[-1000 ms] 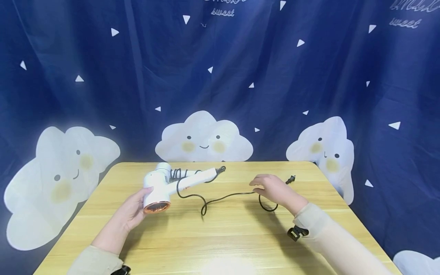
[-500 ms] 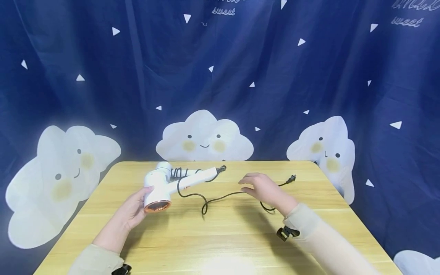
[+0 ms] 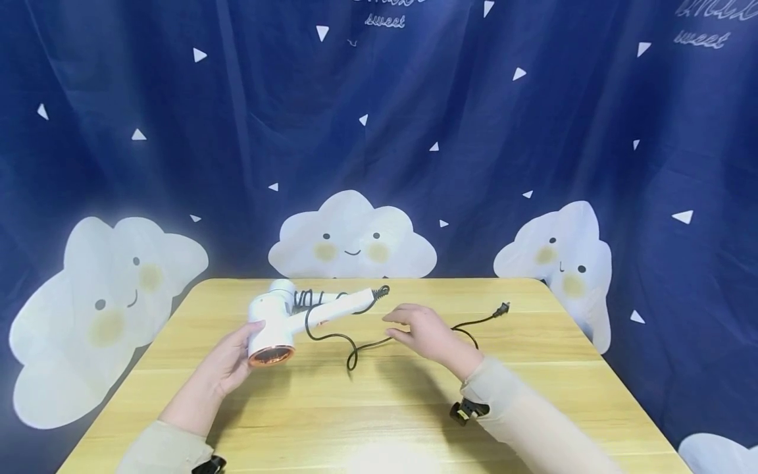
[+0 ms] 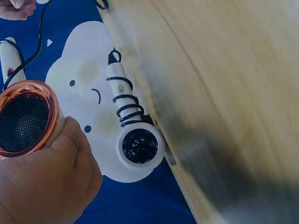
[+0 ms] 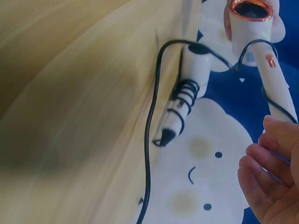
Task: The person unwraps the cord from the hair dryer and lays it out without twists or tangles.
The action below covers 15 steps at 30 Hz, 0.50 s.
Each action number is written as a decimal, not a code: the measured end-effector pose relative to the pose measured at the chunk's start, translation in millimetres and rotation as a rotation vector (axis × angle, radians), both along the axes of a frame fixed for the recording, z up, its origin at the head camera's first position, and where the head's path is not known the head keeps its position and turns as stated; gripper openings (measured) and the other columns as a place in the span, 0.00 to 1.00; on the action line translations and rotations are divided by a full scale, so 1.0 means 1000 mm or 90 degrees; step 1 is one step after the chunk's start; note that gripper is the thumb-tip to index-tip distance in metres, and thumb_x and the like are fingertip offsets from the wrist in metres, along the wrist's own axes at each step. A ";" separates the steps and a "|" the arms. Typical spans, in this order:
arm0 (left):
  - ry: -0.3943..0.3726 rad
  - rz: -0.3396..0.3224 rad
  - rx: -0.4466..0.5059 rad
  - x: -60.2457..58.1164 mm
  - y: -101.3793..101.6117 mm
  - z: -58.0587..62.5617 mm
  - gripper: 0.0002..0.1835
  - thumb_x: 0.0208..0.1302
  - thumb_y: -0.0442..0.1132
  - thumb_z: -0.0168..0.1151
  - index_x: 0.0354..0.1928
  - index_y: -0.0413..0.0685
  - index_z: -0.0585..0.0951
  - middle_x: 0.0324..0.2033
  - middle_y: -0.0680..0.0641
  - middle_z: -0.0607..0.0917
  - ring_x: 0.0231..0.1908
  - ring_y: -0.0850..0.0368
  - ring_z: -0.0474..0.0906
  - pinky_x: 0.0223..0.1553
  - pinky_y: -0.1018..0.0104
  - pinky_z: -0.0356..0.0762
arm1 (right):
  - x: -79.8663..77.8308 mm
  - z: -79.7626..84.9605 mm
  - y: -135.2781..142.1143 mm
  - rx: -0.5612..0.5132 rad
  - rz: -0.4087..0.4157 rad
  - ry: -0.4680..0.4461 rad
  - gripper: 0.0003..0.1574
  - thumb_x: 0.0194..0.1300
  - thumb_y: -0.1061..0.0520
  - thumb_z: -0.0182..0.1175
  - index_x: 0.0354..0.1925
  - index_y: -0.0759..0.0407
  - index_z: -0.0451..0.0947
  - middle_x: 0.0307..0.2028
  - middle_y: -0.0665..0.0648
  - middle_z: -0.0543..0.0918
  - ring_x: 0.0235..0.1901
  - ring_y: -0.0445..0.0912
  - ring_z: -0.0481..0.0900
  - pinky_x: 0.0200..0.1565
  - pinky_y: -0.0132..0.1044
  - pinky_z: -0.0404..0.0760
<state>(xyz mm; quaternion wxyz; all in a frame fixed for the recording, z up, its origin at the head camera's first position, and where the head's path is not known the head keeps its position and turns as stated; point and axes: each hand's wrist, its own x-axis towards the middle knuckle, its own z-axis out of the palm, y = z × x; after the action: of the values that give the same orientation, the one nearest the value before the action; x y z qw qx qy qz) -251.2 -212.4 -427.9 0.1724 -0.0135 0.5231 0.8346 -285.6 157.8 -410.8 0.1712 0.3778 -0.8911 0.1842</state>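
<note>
In the head view, my left hand [image 3: 227, 362] grips a white hair dryer [image 3: 274, 319] by its barrel, its copper-rimmed end facing me. The handle points right and away, with a black cord [image 3: 331, 337] looped around it. My right hand [image 3: 429, 334] hovers over the cord with fingers loosely bent. In the right wrist view, nothing shows between the right hand's fingers [image 5: 257, 182], which are near the dryer's handle [image 5: 275, 88]. Behind the held dryer lies a second white hair dryer [image 4: 124, 93], black cord coiled around its handle. The held dryer partly hides it in the head view.
A light wooden table [image 3: 355, 421] carries everything. The cord's black plug [image 3: 502, 308] lies toward the table's back right. A dark blue curtain [image 3: 391, 85] with cloud prints hangs behind the far edge.
My right hand has moved left along the cord, toward the hair dryer's handle, uncovering more cord near the plug. The left hand and its hair dryer have hardly moved.
</note>
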 end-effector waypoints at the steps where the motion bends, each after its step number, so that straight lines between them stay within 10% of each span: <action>1: 0.001 0.000 0.000 0.000 0.000 0.000 0.30 0.70 0.42 0.45 0.63 0.33 0.46 0.44 0.49 0.76 0.45 0.58 0.76 0.52 0.64 0.73 | 0.000 -0.001 -0.003 -0.004 0.001 -0.005 0.17 0.60 0.50 0.61 0.46 0.54 0.81 0.40 0.48 0.82 0.41 0.40 0.78 0.44 0.34 0.78; 15: -0.009 0.009 0.006 -0.002 0.001 0.000 0.29 0.70 0.42 0.45 0.63 0.34 0.48 0.43 0.49 0.77 0.44 0.57 0.77 0.51 0.64 0.74 | 0.000 -0.023 -0.038 -0.059 0.015 -0.111 0.19 0.62 0.47 0.58 0.47 0.55 0.80 0.41 0.49 0.82 0.40 0.39 0.78 0.42 0.30 0.78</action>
<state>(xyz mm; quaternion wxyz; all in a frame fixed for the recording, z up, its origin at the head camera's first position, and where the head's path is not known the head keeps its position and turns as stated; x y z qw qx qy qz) -252.9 -211.0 -427.8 0.1703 -0.0224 0.5175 0.8382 -285.6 120.0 -433.5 0.1078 0.3626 -0.8885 0.2596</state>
